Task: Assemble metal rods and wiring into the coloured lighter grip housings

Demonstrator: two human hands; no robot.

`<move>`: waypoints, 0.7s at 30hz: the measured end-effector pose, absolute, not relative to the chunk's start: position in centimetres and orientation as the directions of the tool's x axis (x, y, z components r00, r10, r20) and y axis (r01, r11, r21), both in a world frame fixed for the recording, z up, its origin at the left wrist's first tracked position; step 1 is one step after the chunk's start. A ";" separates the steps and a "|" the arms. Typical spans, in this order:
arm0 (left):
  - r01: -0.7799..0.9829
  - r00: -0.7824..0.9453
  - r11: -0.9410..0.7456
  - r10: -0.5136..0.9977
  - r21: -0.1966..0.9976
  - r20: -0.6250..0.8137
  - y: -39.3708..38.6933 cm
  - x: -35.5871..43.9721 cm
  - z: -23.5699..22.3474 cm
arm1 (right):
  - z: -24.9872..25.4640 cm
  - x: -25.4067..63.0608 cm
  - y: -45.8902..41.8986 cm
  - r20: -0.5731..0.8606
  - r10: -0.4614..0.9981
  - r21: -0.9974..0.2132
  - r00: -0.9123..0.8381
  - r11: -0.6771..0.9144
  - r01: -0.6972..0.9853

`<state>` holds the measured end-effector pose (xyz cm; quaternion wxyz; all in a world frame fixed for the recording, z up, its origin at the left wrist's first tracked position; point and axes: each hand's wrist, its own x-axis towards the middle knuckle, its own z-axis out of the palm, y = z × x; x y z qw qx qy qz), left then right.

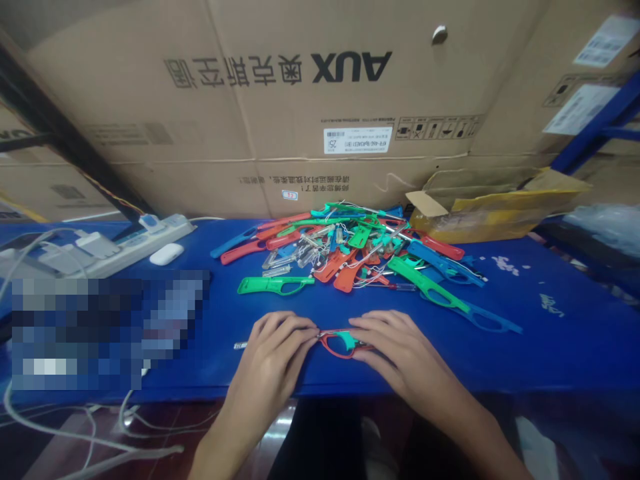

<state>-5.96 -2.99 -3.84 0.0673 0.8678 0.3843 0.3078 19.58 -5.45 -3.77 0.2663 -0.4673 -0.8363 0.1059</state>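
Observation:
Between my two hands lies a red long-nosed lighter with a green trigger, close to the front of the table. My left hand is closed around its barrel side, and a metal tip sticks out to the left of that hand. With bent fingers, my right hand grips the handle end, most of which it hides. Just beyond is a pile of lighter parts: a green handle shell, orange shells, blue shells and clear fuel tanks.
A power strip with plugs and a white earbud case sit at the left, near a blurred-out area. An open carton stands at back right. Small white bits lie on the blue table. A large cardboard sheet forms the back.

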 end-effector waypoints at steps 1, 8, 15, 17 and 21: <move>0.626 0.516 -0.695 0.710 0.355 0.479 -3.0 -6.0 -3.9 | -3.7 19.5 -5.5 0.343 0.841 -0.425 -0.419 0.536 0.729; 0.609 0.540 -0.703 0.707 0.368 0.457 -2.7 -5.8 -3.8 | -3.5 19.4 -5.4 0.336 0.849 -0.399 -0.408 0.521 0.755; 0.638 0.527 -0.680 0.728 0.362 0.438 -2.8 -5.8 -3.8 | -3.7 19.4 -5.5 0.346 0.857 -0.395 -0.382 0.502 0.769; 0.656 0.517 -0.671 0.734 0.346 0.440 -2.8 -5.8 -3.9 | -3.8 19.2 -5.5 0.380 0.848 -0.395 -0.370 0.511 0.764; 0.662 0.524 -0.679 0.722 0.319 0.451 -2.8 -5.8 -4.0 | -3.8 19.5 -5.3 0.416 0.834 -0.376 -0.362 0.520 0.767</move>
